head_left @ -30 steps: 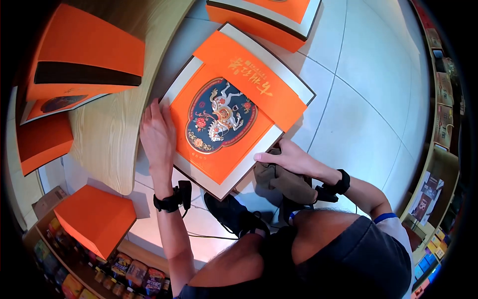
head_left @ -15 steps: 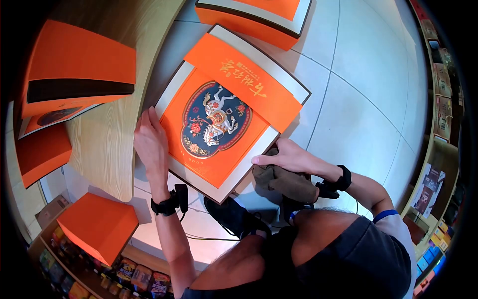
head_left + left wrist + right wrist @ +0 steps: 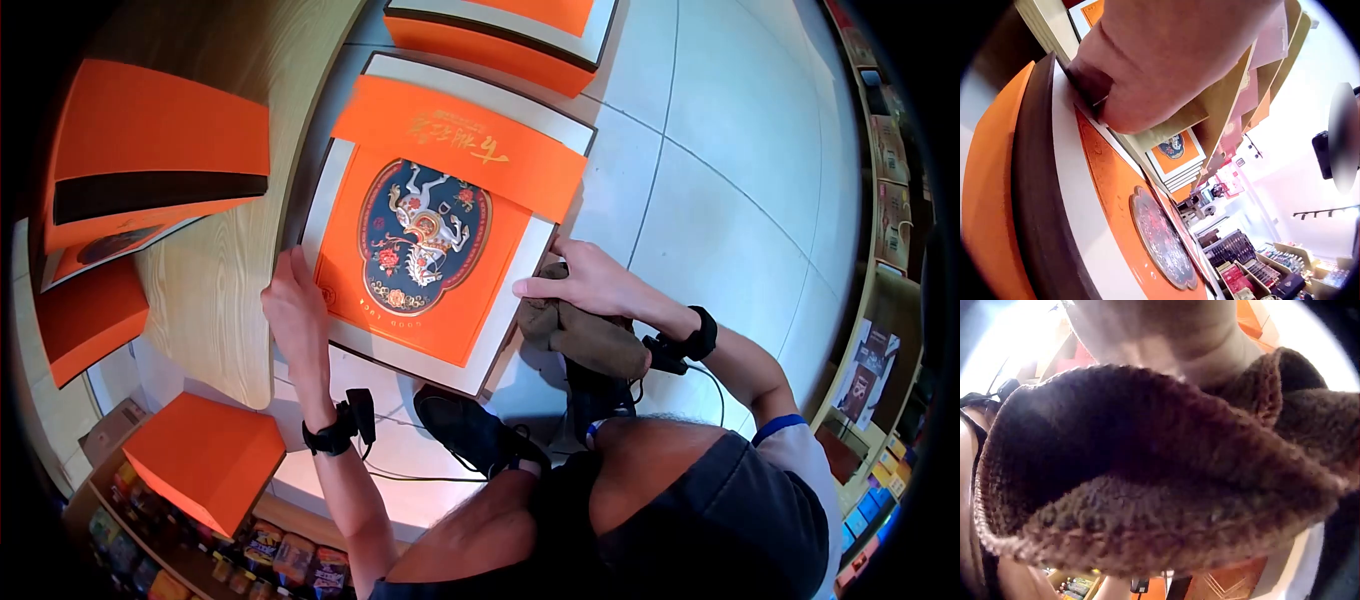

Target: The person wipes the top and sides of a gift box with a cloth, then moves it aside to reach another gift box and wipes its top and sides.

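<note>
A large orange gift box [image 3: 485, 280] with a white border, dark edges and a horse emblem is tilted in the head view, an orange band across its upper part. My left hand [image 3: 297, 315] grips its left edge with curled fingers; the left wrist view shows the hand [image 3: 1160, 56] on the rim of the box [image 3: 1079, 200]. My right hand [image 3: 600, 283] holds the right edge, its thumb on the white border, with a brown cloth [image 3: 595, 347] bunched in the same hand. The cloth [image 3: 1166, 519] fills the right wrist view and hides the right fingertips.
A wooden counter [image 3: 215, 300] stands close on the left, with orange boxes [image 3: 165, 120] on it. Another orange box [image 3: 480, 45] lies beyond the held one. An orange box [image 3: 205, 460] sits above packed goods at lower left. Shelves line the right; my shoe [image 3: 465, 430] is below.
The gift box has turned counter-clockwise and shifted left in the head view. My left hand has moved down and left along with it; my right hand has gone slightly up and keeps its hold.
</note>
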The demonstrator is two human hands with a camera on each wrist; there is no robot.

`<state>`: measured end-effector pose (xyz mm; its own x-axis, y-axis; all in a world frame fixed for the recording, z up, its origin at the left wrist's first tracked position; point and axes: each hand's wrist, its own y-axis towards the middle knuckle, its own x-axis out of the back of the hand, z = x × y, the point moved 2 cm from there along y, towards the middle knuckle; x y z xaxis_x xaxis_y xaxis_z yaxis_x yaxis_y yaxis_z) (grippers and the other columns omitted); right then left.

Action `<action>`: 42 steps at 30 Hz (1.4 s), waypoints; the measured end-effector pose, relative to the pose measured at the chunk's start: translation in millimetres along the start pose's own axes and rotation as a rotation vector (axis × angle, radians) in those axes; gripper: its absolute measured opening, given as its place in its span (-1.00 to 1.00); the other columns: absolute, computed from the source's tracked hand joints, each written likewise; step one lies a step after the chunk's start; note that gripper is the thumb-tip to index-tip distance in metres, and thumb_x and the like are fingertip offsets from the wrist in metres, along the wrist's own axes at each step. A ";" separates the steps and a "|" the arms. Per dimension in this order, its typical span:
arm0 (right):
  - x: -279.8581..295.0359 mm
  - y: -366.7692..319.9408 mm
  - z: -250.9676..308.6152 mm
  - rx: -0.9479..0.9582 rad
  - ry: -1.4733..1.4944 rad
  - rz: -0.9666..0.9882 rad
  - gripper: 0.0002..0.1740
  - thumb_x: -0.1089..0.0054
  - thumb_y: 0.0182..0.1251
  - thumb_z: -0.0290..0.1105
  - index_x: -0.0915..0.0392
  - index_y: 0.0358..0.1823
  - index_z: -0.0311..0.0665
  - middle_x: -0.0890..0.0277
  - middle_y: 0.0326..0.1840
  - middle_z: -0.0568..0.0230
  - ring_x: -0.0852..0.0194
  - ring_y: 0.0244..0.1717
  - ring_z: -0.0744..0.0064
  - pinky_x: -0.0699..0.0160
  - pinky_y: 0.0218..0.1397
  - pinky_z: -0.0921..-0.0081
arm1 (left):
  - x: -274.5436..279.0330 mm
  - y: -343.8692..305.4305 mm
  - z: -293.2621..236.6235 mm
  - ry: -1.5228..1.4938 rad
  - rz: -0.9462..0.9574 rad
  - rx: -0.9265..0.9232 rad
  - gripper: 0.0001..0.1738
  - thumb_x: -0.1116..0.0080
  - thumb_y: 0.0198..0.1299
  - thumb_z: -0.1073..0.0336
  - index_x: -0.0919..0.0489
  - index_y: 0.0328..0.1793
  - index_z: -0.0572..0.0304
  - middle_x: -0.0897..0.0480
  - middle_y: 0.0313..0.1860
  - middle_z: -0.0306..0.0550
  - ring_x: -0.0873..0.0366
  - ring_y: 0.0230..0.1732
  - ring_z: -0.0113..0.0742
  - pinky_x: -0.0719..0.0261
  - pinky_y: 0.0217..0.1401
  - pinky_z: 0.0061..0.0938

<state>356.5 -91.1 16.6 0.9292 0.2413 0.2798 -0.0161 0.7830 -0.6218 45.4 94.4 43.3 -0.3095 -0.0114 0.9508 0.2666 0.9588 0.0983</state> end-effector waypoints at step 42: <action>104.0 20.8 -48.0 0.250 0.263 -0.700 -0.58 -0.34 0.45 -0.26 -0.69 0.25 -0.28 -0.79 0.08 -0.02 -0.78 0.10 0.06 -0.66 0.27 0.26 | -29.6 -44.4 -199.9 0.048 0.485 -0.526 0.16 -0.49 0.24 -0.12 -0.04 0.86 -0.22 0.22 0.86 0.23 0.29 0.82 0.41 0.28 0.69 0.51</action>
<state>470.6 -77.2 -2.3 0.8103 -0.4746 0.3436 0.5516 0.8158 -0.1738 225.2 -4.6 69.6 -0.0071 0.3577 0.9338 0.7726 0.5948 -0.2219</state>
